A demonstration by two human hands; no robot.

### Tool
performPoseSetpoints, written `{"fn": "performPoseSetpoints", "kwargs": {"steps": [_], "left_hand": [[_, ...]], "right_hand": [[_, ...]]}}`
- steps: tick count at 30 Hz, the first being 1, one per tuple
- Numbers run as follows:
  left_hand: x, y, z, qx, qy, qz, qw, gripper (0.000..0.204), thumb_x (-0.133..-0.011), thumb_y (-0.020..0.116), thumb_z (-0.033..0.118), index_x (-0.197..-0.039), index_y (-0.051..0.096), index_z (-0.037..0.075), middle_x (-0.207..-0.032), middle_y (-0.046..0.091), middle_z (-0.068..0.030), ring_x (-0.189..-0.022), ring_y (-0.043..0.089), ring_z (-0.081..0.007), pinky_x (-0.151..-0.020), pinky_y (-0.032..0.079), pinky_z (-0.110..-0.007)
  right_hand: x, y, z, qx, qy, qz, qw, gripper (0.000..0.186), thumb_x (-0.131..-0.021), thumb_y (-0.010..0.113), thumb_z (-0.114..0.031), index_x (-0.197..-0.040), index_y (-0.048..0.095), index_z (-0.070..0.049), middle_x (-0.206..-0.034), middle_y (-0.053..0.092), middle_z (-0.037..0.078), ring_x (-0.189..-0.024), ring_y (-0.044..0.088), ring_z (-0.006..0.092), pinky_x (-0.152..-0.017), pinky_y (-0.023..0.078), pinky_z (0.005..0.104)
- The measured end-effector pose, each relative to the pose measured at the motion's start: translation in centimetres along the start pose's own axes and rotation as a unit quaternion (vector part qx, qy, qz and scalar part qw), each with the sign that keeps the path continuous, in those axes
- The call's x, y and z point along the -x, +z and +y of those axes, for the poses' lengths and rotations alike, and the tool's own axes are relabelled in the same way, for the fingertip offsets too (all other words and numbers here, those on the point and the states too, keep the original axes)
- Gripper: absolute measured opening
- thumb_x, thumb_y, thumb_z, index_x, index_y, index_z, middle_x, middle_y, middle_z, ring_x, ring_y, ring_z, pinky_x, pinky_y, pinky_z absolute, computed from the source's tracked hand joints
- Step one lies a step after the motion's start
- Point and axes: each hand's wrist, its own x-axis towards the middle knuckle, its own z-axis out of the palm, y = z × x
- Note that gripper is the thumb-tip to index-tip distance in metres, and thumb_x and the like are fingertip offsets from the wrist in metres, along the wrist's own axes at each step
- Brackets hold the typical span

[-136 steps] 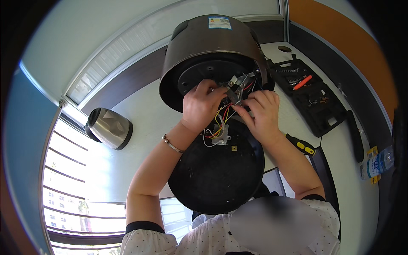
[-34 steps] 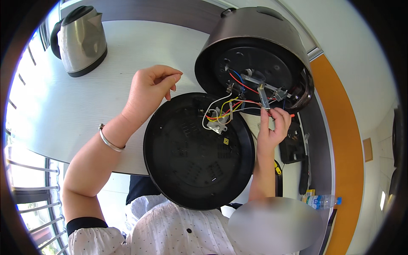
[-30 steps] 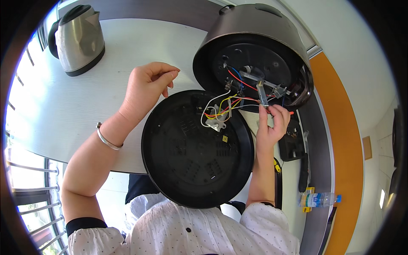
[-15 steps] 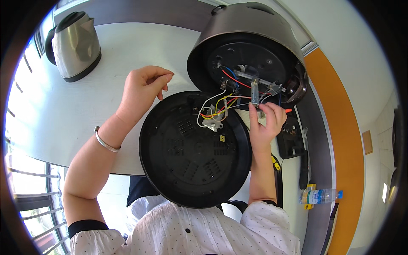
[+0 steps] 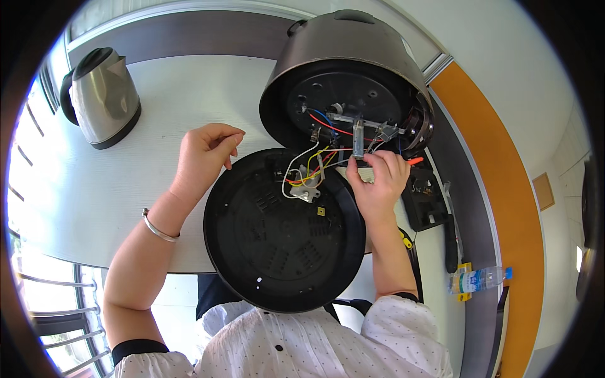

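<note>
The left hand (image 5: 203, 157) had come away from the brown-grey, rounded metal cooker body (image 5: 343, 47) and hung over the white tabletop (image 5: 173, 94), its fingertips pressed together; whether they held anything tiny could not be told. That left the work to the right hand (image 5: 383, 189) alone, whose thumb and fingers pinched the lower end of a small, silver, rectangular piece (image 5: 358, 137) at the body's open end, just beyond the shallow, round black base (image 5: 242, 252).
</note>
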Motion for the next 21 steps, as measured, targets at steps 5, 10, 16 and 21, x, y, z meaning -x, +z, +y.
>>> {"fn": "performPoseSetpoints", "kwargs": {"steps": [5,10,16,21], "left_hand": [[0.0,0.1,0.0,-0.006,0.002,-0.002,1.0,0.014,-0.086,0.062,0.008,-0.091,0.066,-0.005,-0.066,0.059,-0.0041,-0.051,0.05,-0.0077,-0.049,0.042,-0.022],[0.0,0.0,0.0,-0.015,0.004,-0.007,1.0,0.014,-0.088,0.06,0.006,-0.093,0.065,-0.006,-0.068,0.059,-0.0046,-0.052,0.051,-0.0083,-0.05,0.042,-0.021],[-0.1,0.0,-0.1,-0.024,0.003,-0.009,1.0,0.014,-0.088,0.06,0.007,-0.092,0.065,-0.005,-0.067,0.059,-0.0043,-0.052,0.051,-0.0078,-0.05,0.042,-0.021],[-0.1,0.0,-0.1,-0.03,0.002,-0.005,1.0,0.014,-0.087,0.06,0.007,-0.092,0.065,-0.005,-0.067,0.058,-0.004,-0.052,0.051,-0.0076,-0.05,0.042,-0.021]], "right_hand": [[-0.3,-0.4,-0.5,0.024,0.021,-0.036,0.999,0.024,-0.06,0.079,-0.01,-0.075,0.059,-0.008,-0.076,0.056,0.003,-0.068,0.054,0.0206,-0.067,0.039,0.0337],[-0.3,-0.2,-0.6,-0.01,0.043,-0.012,0.999,0.022,-0.063,0.077,-0.009,-0.077,0.059,-0.006,-0.072,0.055,0.003,-0.058,0.054,0.018,-0.053,0.04,0.0319],[-0.4,-0.4,-1.2,-0.105,0.127,-0.033,0.986,0.02,-0.069,0.075,-0.008,-0.079,0.058,-0.005,-0.068,0.056,0.003,-0.046,0.053,0.0126,-0.04,0.04,0.025],[-0.4,-0.4,-1.3,-0.128,0.142,-0.038,0.981,0.019,-0.072,0.075,-0.009,-0.08,0.058,-0.004,-0.065,0.056,0.003,-0.044,0.051,0.0104,-0.039,0.039,0.0234]]}}
